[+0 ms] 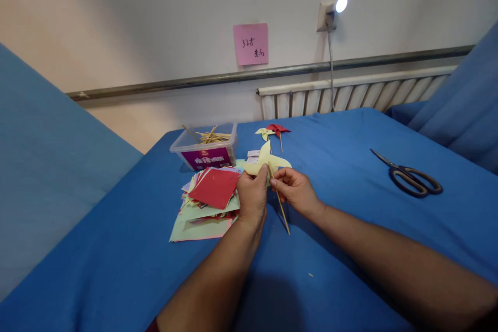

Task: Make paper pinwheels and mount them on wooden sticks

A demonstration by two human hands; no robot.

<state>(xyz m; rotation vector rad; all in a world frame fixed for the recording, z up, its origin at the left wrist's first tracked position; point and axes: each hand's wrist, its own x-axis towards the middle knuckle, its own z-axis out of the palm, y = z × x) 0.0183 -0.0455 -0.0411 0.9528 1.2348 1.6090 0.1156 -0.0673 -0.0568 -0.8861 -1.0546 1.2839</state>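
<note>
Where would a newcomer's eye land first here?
Probably the glowing round white light, upper right on the white wall. Next, the pale yellow paper pinwheel in the left hand, near centre, with a thin wooden stick against it, and the bright red square paper atop the multicoloured paper stack to the left.
</note>
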